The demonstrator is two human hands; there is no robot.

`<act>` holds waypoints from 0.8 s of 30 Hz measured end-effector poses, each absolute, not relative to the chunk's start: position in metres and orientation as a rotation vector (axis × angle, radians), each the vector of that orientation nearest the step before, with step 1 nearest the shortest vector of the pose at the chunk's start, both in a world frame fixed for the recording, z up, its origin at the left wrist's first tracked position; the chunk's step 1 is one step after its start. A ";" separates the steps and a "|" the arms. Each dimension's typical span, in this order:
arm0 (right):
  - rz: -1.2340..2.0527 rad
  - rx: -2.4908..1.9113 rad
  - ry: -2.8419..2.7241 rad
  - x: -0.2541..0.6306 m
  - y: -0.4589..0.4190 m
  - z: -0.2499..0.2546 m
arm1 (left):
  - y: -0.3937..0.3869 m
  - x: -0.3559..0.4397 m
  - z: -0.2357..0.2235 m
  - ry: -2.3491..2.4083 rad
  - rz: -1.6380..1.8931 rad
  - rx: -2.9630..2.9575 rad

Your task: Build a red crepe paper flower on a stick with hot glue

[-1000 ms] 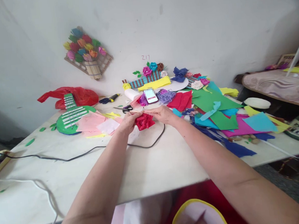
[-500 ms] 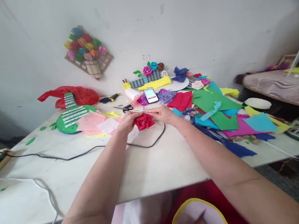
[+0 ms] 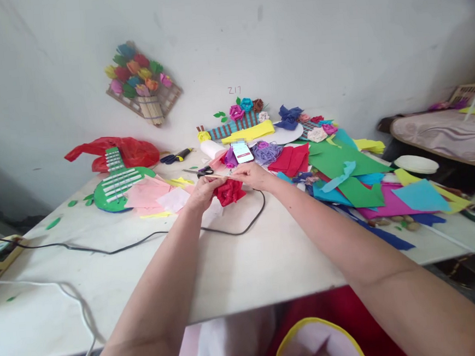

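Observation:
My left hand [image 3: 203,191] and my right hand [image 3: 250,175] meet over the middle of the table, both with fingers closed in a pinch. A thin pale strip [image 3: 223,176] runs between the fingertips; whether it is paper or a stick I cannot tell. Just below it sits a crumpled red paper flower [image 3: 229,192], against the fingers of my left hand, which partly cover it. Beyond the hands lie dark-handled scissors [image 3: 205,171] and a phone [image 3: 242,152] with a lit screen.
A black cable [image 3: 236,233] loops across the table below the hands. At left stand a green paper-covered lute shape [image 3: 101,197] and pink paper sheets [image 3: 144,193]. Coloured paper [image 3: 343,161] is heaped at right. Yellow-handled pliers [image 3: 183,154] and a red plastic bag [image 3: 136,150] lie farther back.
The view has shifted slightly, so the scene sits a little differently. Both hands keep their pinch, and the red paper flower has turned slightly beneath them.

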State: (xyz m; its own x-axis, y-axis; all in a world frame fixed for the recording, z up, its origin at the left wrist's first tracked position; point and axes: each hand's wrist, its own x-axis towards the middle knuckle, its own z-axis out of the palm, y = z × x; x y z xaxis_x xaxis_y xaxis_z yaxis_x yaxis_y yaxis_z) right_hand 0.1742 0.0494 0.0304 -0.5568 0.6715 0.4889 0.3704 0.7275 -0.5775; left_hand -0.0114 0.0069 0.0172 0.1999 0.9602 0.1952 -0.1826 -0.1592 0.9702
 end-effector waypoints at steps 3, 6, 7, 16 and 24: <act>0.419 -0.824 -2.239 0.167 0.053 0.035 | 0.006 -0.014 0.021 0.838 1.273 1.275; 0.250 -0.848 -2.255 0.160 0.053 0.038 | 0.006 -0.016 0.023 0.850 1.293 1.224; 0.198 -0.844 -2.256 0.158 0.051 0.038 | 0.006 -0.017 0.024 0.856 1.300 1.209; 0.126 -0.809 -2.229 0.156 0.042 0.027 | 0.004 -0.020 0.024 0.867 1.233 1.216; 0.135 -0.818 -2.206 0.159 0.040 0.027 | 0.004 -0.018 0.023 0.858 1.212 1.213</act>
